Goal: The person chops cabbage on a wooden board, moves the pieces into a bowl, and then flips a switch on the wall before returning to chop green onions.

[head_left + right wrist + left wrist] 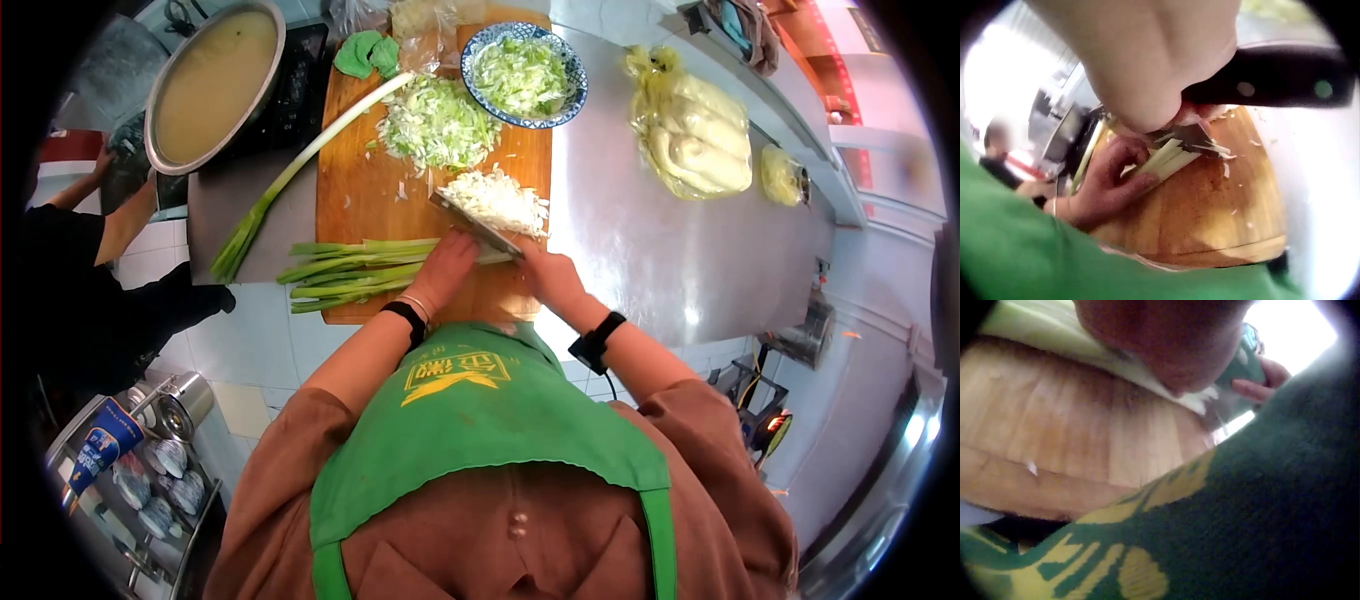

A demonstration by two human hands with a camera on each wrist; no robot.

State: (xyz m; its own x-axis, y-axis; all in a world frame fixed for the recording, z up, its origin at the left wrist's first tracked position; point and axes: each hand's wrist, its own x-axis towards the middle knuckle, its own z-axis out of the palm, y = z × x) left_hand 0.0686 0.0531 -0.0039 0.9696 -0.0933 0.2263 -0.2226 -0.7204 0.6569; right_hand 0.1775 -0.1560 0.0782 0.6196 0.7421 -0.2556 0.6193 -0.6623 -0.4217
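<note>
In the head view, my left hand [447,268] grips a bundle of green onions [355,272] that lies across the wooden cutting board [350,205]. My right hand [550,278] holds a kitchen knife [478,226] by its handle. Its blade stands at the bundle's white end, close by my left fingers. In the right wrist view, the black riveted knife handle [1279,78] sticks out from my right fist, and the onions' split white stalks [1169,159] meet the blade. Chopped white pieces [497,203] are heaped just beyond the knife.
A greener chopped heap [435,128] and a blue patterned bowl [575,95] of chopped onion are farther back on the board. One long green onion [290,175] slants over its left edge. A large pot [215,90], bagged pale vegetables [695,135] and another person [75,250] are around.
</note>
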